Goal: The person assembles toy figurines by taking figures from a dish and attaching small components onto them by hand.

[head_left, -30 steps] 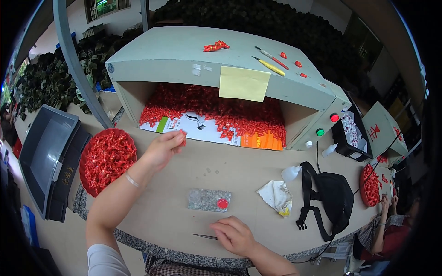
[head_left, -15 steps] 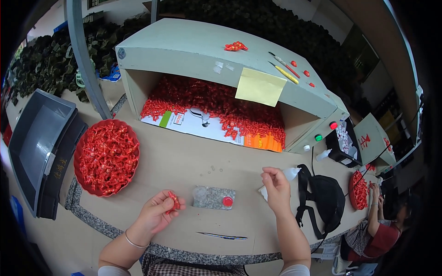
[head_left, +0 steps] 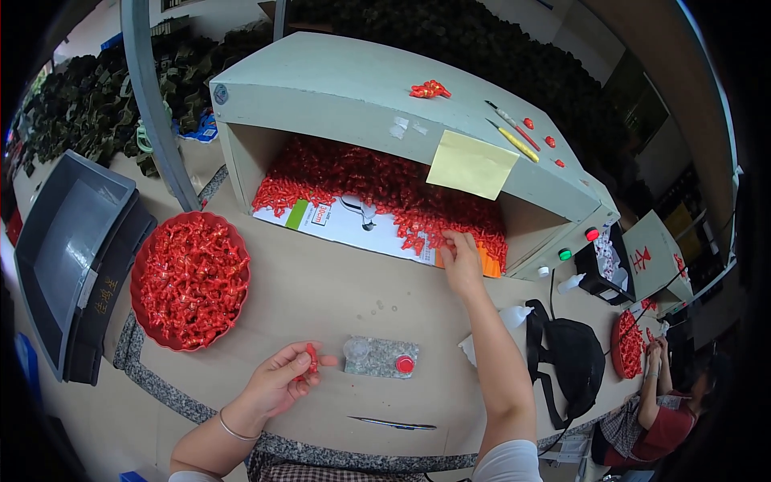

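Observation:
My left hand (head_left: pixel 273 381) pinches a small glossy red figurine (head_left: pixel 312 360) above the near left of the table. My right hand (head_left: pixel 463 269) reaches forward to the mouth of a pale green box (head_left: pixel 329 96), its fingers drawn together at the front edge of a heap of red figurines (head_left: pixel 345 165). Whether a piece is between those fingertips is hidden. Under the heap lies a printed cardboard sheet (head_left: pixel 325 233). Between my arms sits a speckled stone slab (head_left: pixel 373 365) with a small red cap-like dish (head_left: pixel 405 365). A thin dark pen-like tool (head_left: pixel 392 422) lies nearer me.
Left stand a red bowl (head_left: pixel 135 301) heaped with figurines and grey stacked bins (head_left: pixel 72 201). Right of my forearm are a white squeeze bottle (head_left: pixel 514 316) and a black bag (head_left: pixel 574 361). Brushes (head_left: pixel 514 138) lie on the box. A co-worker (head_left: pixel 662 418) sits far right.
My right hand has moved forward from beside the white bottle to the heap in the box. My left hand still holds its figurine, now turned more upright. The view has shifted slightly.

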Tool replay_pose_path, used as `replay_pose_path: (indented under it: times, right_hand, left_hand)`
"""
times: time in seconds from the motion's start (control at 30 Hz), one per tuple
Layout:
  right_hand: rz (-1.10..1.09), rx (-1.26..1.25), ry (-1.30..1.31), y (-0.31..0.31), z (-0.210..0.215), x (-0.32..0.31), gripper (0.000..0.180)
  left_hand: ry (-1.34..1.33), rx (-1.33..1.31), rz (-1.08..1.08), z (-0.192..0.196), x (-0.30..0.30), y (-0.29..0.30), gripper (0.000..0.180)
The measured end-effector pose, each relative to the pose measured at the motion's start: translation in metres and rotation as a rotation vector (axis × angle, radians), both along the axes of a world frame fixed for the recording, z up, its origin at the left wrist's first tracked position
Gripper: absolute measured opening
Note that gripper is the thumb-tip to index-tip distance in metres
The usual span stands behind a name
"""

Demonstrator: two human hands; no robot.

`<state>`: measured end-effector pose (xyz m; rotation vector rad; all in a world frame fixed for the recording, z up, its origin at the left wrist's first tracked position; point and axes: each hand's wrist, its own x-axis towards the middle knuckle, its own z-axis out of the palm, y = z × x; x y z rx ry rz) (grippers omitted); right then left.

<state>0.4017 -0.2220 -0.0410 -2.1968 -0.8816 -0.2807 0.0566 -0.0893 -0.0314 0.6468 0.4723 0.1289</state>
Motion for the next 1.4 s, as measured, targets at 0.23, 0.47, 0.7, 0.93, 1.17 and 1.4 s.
replay_pose_path:
  times: [0.23, 0.47, 0.7, 0.93, 1.17, 1.4]
  right_hand:
    - [0.088, -0.279, -0.006, 0.001, 0.001, 0.024, 0.019]
    - [0.09, -0.372, -0.291, -0.001, 0.009, 0.017, 0.014]
    - [-0.123, -0.115, -0.262, -0.017, 0.009, 0.015, 0.01]
    - [-0.033, 0.052, -0.255, -0.059, 0.058, -0.051, 0.01]
    - [0.307, 0.106, 0.349, -0.082, 0.056, -0.187, 0.008]
    - [0.576, 0.089, -0.005, -0.063, 0.029, -0.228, 0.025]
  left_hand:
    - [-0.154, -0.03, -0.048, -0.012, -0.006, 0.007, 0.021]
    - [-0.109, -0.01, -0.017, -0.011, -0.006, 0.004, 0.021]
    - [-0.062, 0.108, -0.063, -0.01, -0.004, -0.002, 0.02]
    - [-0.146, 0.226, -0.177, -0.008, -0.008, -0.011, 0.019]
    - [-0.131, 0.269, -0.294, -0.007, -0.007, -0.026, 0.025]
    - [-0.154, 0.274, -0.455, -0.007, 0.0, -0.041, 0.027]
